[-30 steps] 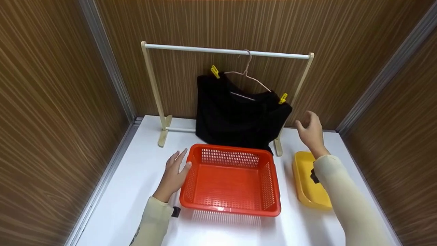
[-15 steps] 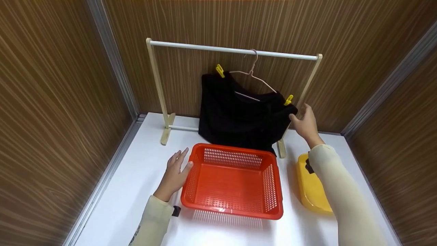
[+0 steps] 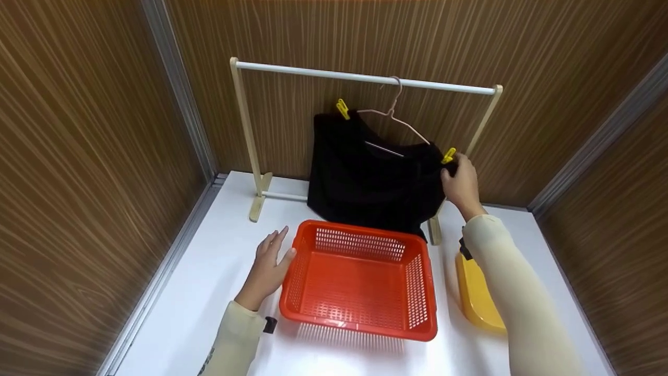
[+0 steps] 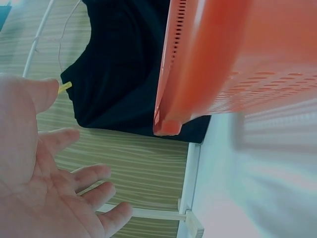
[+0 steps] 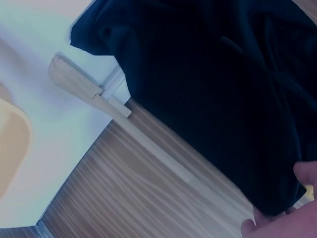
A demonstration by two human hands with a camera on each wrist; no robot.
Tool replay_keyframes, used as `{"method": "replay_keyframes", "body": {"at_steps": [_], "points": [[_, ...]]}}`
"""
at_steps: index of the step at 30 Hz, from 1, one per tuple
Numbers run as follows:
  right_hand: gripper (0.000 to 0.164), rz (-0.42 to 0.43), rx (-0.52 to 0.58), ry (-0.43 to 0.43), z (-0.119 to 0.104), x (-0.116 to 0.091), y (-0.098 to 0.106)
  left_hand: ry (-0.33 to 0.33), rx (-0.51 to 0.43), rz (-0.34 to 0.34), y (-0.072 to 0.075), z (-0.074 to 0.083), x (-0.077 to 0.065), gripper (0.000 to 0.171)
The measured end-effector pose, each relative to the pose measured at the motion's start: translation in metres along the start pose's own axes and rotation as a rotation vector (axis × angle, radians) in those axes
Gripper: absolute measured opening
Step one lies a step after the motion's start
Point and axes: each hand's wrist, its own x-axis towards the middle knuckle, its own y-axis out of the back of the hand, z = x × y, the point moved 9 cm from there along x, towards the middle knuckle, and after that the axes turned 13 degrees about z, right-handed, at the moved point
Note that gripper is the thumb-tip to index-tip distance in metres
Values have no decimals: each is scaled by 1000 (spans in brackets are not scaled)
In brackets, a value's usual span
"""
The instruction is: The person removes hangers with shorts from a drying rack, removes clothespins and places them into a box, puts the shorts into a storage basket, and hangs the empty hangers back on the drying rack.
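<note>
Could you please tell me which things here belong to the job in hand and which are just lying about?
Likely in the job: black garment, gripped by the right hand; yellow clips; hanger; rack; perhaps red basket, beside the left hand.
Probably just lying about: yellow container.

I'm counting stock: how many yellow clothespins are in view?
2: one yellow clothespin at the upper left of the black garment in the head view, another at its upper right, by the right hand. Others may be hidden.
</note>
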Motion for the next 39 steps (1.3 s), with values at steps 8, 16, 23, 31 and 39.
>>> {"method": "replay_keyframes", "body": {"at_steps": [8, 16, 23, 31, 39], "points": [[33, 63, 8, -13, -4, 2, -6, 30, -19, -11, -3, -3, -1, 64], [25, 92, 1, 32, -5, 2, -3, 39, -37, -30, -6, -3, 0, 67], [23, 84, 47, 88, -3, -5, -7, 18, -54, -74, -10, -1, -3, 70], [34, 12, 93, 29, 0, -11, -9, 20, -45, -85, -18, 1, -2, 73], [33, 49, 74, 104, -5, -22, -6, 39, -25, -111, -26, 2, -3, 79]]}}
